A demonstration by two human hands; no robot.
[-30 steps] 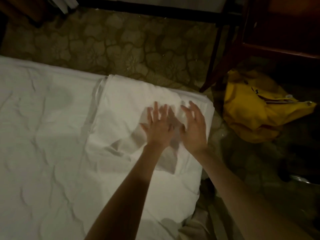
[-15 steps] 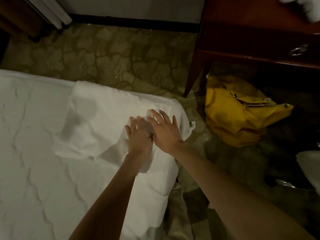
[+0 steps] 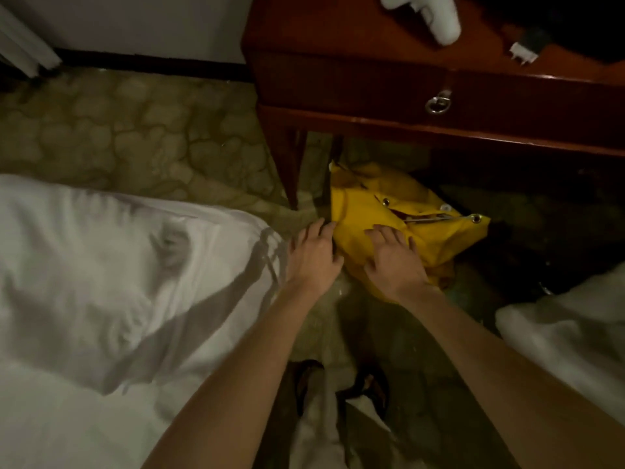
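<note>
White sheet lies left-right on the bed, end toward carpet; left hand and right hand apart, empty

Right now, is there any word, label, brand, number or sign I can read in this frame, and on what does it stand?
No text can be read anywhere in this frame.
Bag: plain yellow, with eyelets and metal fittings only, no print seen.
Desk: a ring pull on the drawer, no label.
White thing on the desk: blurred, so any marking is unreadable.
</note>
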